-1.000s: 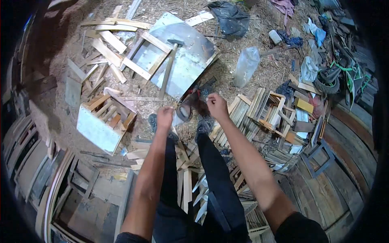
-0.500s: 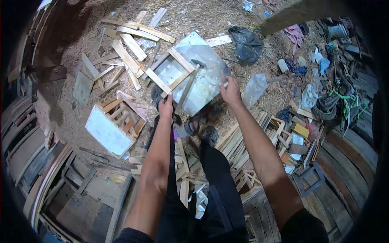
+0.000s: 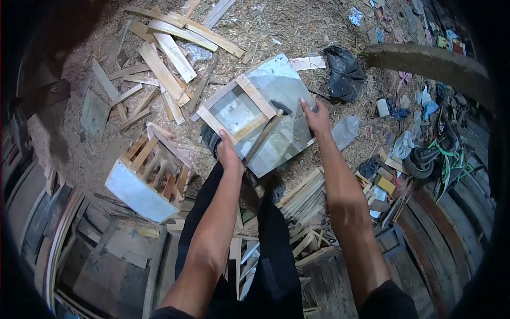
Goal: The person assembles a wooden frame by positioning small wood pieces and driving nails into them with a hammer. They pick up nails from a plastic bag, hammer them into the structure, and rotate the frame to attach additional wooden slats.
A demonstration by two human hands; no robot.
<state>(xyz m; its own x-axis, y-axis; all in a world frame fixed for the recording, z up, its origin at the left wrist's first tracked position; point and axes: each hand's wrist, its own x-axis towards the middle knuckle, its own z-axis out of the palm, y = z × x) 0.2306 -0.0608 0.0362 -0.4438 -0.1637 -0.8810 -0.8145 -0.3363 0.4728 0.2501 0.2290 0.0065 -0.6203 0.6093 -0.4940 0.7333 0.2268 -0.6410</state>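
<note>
My fingers (image 3: 304, 103) are closed on the metal sheet (image 3: 280, 153). My left hand (image 3: 228, 154) clamps its near edge, and my right hand (image 3: 317, 118) grips its right edge with the fingers laid over the top. The sheet is just ahead of my legs, over the sawdust ground (image 3: 276, 26). A wooden frame (image 3: 255, 95) and a hammer (image 3: 264, 137) rest on it. A slatted crate (image 3: 139, 192) stands to the left.

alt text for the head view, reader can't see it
Seen from above, a person's left hand and right hand hold the near edges of a metal sheet that bears a wooden frame and a hammer. Slats and a crate lie around on sawdust.
</note>
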